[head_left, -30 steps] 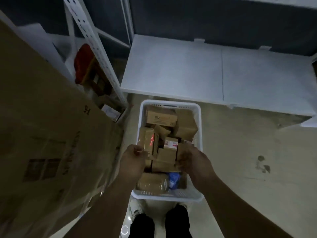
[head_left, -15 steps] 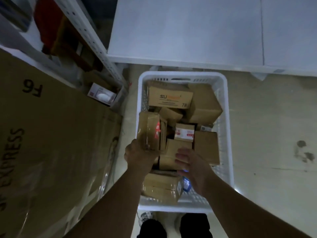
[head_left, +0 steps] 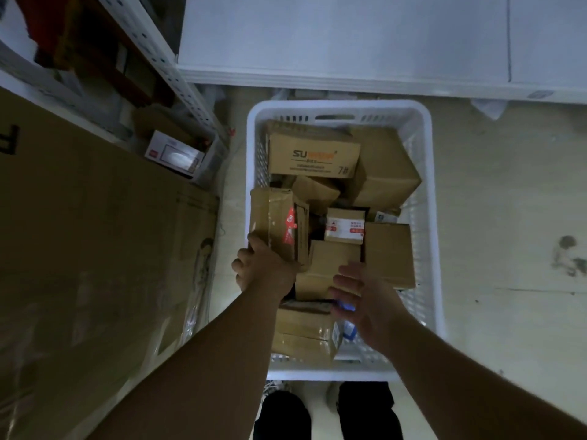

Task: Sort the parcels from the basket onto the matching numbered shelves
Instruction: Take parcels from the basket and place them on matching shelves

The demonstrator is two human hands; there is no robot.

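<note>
- The taped parcel [head_left: 279, 223] with a red sticker stands tilted at the left side of the white basket [head_left: 422, 173], centre of the frame; the left hand [head_left: 263, 269] grips its near end, fingers curled round the bottom edge.
- The right hand [head_left: 365, 300] hovers over the lower parcels [head_left: 305, 335], fingers loosely spread, holding nothing I can make out.
- To do this well, I judge: bring the free hand under the parcel, lift it straight up so the neighbours stay put, then turn it to find its number.
- Its shelf number is not readable; only "7#" shows on the printed box [head_left: 313, 154] higher up.
- The light is dim, and the white shelf [head_left: 343, 36] along the top edge shows no number.
- A large cardboard sheet [head_left: 89, 265] fills the left of the frame.
</note>
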